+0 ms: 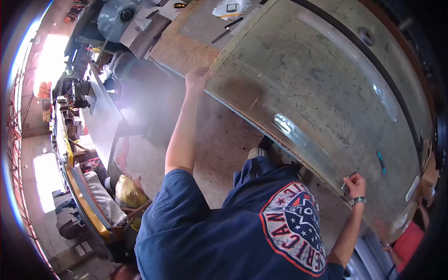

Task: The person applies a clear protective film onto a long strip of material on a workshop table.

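A large see-through sheet (298,88) lies across the scuffed worktable, its long edge running along my side. My left hand (198,79) is closed at the sheet's near left corner, fingers over the top; the thumb is hidden. At the right end of the same edge, my right hand (356,185), with a band on the wrist, pinches a small dark metallic tool (345,187). Its exact kind is too small to make out. A teal utility knife (381,162) lies on the sheet beyond my right hand.
A long black strip (373,60) crosses the far side, with a grey ring-shaped roll (367,36) beyond it. Black rods (227,31) and a plastic bag (230,8) lie at the back. A grey panel (100,116) stands left. At lower right, a person's red garment (409,245) shows.
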